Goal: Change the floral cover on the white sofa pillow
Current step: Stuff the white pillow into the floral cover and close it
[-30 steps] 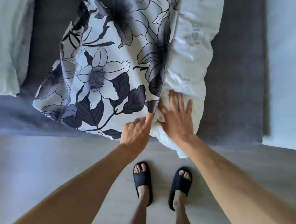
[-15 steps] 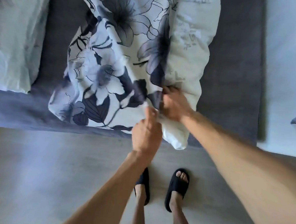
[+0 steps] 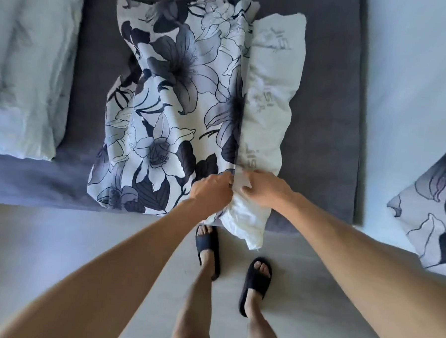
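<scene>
Your left hand (image 3: 211, 191) pinches the open edge of the black-and-white floral fabric cover (image 3: 173, 101); your right hand (image 3: 263, 190) grips the crumpled white pillow (image 3: 268, 114) jutting from it, both lying on the dark grey sofa seat (image 3: 328, 109).

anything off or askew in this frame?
Only mid-task mess. The white pillow sticks out bare along the right edge of the floral cover, its near corner hanging off the sofa. The left hand and right hand pinch that seam. No visible damage or spills.
</scene>
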